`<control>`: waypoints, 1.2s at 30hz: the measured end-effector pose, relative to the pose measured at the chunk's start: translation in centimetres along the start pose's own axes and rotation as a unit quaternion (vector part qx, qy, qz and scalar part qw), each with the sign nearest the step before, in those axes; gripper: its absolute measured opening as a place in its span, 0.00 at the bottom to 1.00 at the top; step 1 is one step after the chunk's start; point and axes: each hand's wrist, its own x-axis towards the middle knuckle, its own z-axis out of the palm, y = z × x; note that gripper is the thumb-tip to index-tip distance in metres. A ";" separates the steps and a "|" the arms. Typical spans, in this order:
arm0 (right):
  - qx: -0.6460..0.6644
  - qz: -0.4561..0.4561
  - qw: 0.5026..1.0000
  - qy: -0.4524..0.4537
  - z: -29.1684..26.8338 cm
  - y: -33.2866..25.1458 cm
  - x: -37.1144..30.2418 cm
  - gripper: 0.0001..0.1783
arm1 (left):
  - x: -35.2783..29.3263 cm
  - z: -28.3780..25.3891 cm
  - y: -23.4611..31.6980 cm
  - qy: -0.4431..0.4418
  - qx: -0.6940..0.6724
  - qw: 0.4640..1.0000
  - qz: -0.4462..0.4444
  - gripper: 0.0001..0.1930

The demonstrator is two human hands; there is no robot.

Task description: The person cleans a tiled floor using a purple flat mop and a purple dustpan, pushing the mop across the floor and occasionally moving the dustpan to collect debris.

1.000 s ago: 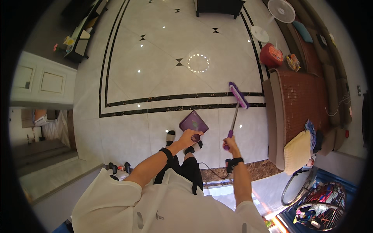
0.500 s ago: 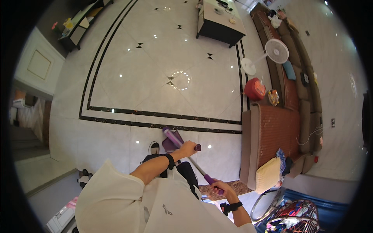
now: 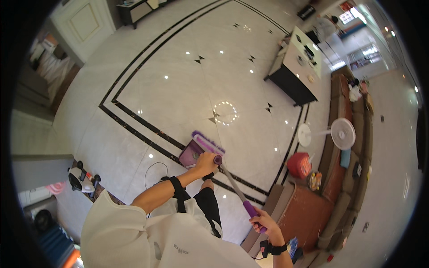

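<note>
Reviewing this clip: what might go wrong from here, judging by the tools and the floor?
The purple bristle head of the grey-shafted broom sits close beside the purple plastic dustpan, so a stroke might knock it askew. The shaft passes near the left hand gripping the dustpan, so they could bump. A thin, dark, looped cable near the legs might be a trip hazard.
</note>
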 end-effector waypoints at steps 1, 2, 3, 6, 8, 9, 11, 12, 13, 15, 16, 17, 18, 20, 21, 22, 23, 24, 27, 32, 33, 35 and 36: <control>-0.035 -0.020 0.999 0.007 -2.0 -2.6 1.5 0.40 | 2.0 0.5 -0.5 0.025 -0.027 0.999 -0.015 0.09; -0.100 -0.087 0.991 -0.008 -4.4 -5.5 3.5 0.37 | 3.6 1.4 -0.9 0.047 -0.057 0.997 -0.034 0.09; -0.073 -0.077 0.994 0.007 -6.4 -8.1 5.6 0.34 | 5.0 2.4 -1.0 0.074 -0.106 0.990 -0.049 0.10; -0.123 -0.132 0.984 0.021 -11.3 -15.1 13.5 0.28 | 8.2 4.3 -1.1 0.119 -0.152 0.980 -0.037 0.11; -0.146 -0.174 0.974 0.021 -13.3 -21.1 20.8 0.25 | 10.7 4.8 -1.0 0.138 -0.124 0.983 0.011 0.10; -0.182 -0.192 0.964 0.034 -14.1 -22.8 24.0 0.24 | 11.4 5.2 -0.8 0.125 -0.100 0.987 -0.015 0.10; -0.192 -0.213 0.956 0.065 -15.1 -26.1 30.4 0.20 | 12.5 6.0 -0.1 0.113 -0.117 0.986 -0.025 0.10; -0.194 -0.211 0.956 0.064 -15.1 -26.1 32.8 0.20 | 13.0 6.1 0.2 0.113 -0.132 0.985 -0.015 0.10; -0.201 -0.211 0.953 0.079 -14.9 -26.2 34.8 0.21 | 13.3 6.2 0.6 0.106 -0.135 0.985 -0.026 0.11; -0.212 -0.194 0.950 0.118 -13.5 -26.3 37.6 0.28 | 14.3 5.9 1.0 0.088 -0.146 0.984 -0.046 0.12; -0.215 -0.193 0.952 0.097 -12.9 -25.4 37.9 0.30 | 14.7 5.9 1.2 0.101 -0.132 0.985 -0.050 0.11; -0.231 -0.188 0.950 0.096 -12.3 -24.4 37.6 0.33 | 15.1 5.5 1.2 0.107 -0.119 0.986 -0.054 0.11; -0.242 -0.181 0.950 0.081 -11.8 -23.1 36.7 0.34 | 15.5 5.3 1.1 0.104 -0.117 0.985 -0.068 0.11; -0.252 -0.151 0.955 0.045 -11.3 -21.0 33.8 0.35 | 16.6 4.9 0.7 0.108 -0.126 0.983 -0.081 0.11; -0.236 -0.129 0.963 0.015 -11.5 -20.0 31.5 0.34 | 17.3 4.6 0.3 0.102 -0.118 0.985 -0.078 0.11; -0.253 -0.111 0.961 -0.014 -11.7 -19.5 29.2 0.35 | 17.9 4.6 0.2 0.113 -0.108 0.984 -0.085 0.10; -0.253 -0.084 0.963 -0.040 -11.4 -19.5 27.2 0.35 | 18.4 4.3 -0.1 0.119 -0.111 0.982 -0.092 0.09; -0.230 -0.063 0.968 -0.073 -11.0 -20.2 25.4 0.35 | 19.1 4.0 -0.4 0.107 -0.085 0.987 -0.089 0.08; -0.141 0.024 0.980 -0.137 -10.0 -22.5 18.9 0.32 | 21.3 2.8 -0.9 0.059 -0.046 0.993 -0.091 0.07; -0.080 0.103 0.979 -0.157 -6.4 -28.3 13.3 0.25 | 23.5 -0.4 -2.4 0.047 -0.059 0.992 -0.104 0.08; -0.071 0.115 0.981 -0.141 -5.6 -28.9 12.6 0.25 | 23.5 -0.9 -2.7 0.039 -0.058 0.991 -0.115 0.08; -0.055 0.130 0.981 -0.132 -4.5 -31.2 11.6 0.25 | 24.1 -2.8 -3.5 0.056 -0.064 0.986 -0.143 0.11; -0.040 0.130 0.980 -0.147 -4.2 -32.7 11.0 0.25 | 24.7 -4.1 -4.0 0.070 -0.071 0.983 -0.155 0.11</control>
